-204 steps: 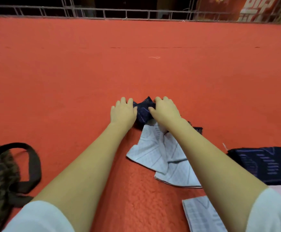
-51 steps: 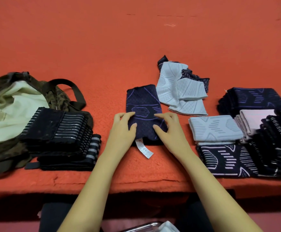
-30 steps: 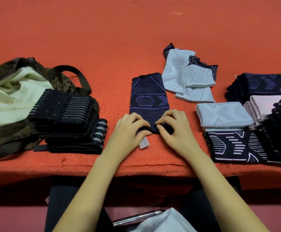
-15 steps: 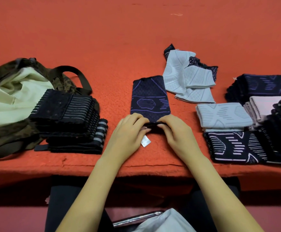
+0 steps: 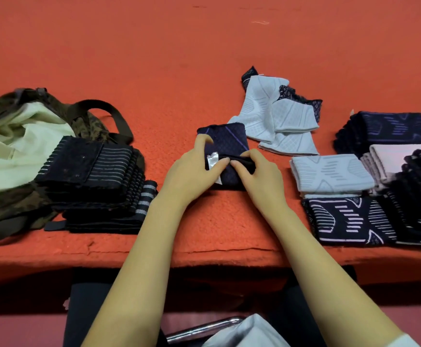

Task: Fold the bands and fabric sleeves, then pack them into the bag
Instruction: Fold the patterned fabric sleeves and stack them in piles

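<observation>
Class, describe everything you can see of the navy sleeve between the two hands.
The navy sleeve is knitted fabric with thin purple lines and a diamond weave. It lies flat on the orange table, its near end doubled over on top. A white label shows at the fold. The left hand and right hand pinch the folded edge.

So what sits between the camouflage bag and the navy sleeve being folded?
In the head view, a stack of black striped bands lies against the bag; then bare red cloth up to the left hand gripping the sleeve.
</observation>
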A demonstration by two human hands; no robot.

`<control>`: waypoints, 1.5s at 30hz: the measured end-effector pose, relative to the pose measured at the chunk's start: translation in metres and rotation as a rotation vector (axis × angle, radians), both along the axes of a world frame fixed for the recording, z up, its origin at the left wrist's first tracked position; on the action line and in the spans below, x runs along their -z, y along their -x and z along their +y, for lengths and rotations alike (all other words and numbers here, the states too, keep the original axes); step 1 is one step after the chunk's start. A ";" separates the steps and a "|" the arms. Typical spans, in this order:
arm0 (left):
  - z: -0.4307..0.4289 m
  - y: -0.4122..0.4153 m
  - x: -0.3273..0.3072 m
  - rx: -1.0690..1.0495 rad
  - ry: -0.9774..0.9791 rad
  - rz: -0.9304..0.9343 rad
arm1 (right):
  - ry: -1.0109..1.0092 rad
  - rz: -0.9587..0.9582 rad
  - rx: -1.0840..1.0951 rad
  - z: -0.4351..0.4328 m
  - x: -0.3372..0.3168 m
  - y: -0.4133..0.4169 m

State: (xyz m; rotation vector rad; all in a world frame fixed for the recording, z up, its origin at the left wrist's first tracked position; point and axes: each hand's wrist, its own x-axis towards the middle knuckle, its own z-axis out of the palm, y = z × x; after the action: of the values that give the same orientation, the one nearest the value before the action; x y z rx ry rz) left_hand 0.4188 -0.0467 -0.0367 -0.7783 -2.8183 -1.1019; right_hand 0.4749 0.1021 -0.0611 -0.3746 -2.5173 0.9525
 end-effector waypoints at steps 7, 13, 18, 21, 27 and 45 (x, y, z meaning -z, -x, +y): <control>-0.002 0.000 0.035 0.004 -0.208 0.028 | 0.004 -0.066 0.058 -0.005 0.005 0.020; 0.004 0.003 0.039 -0.098 -0.087 0.065 | 0.189 0.086 -0.081 -0.001 0.008 0.014; 0.008 0.003 0.041 -0.136 -0.003 0.103 | 0.123 0.083 -0.074 0.001 0.012 0.017; 0.007 0.001 0.045 -0.154 0.094 0.172 | -0.001 0.036 -0.032 -0.001 0.014 0.018; 0.006 -0.001 0.044 -0.193 0.266 0.214 | -0.246 -0.143 -0.004 -0.005 0.012 0.012; -0.005 0.001 0.042 0.096 0.266 0.123 | -0.256 -0.064 -0.306 0.009 0.017 0.005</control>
State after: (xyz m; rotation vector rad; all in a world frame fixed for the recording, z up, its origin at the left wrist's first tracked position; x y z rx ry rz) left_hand 0.4178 -0.0520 -0.0790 -0.9720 -2.8821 -0.6664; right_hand 0.4697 0.1109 -0.0784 0.0617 -2.7632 0.7165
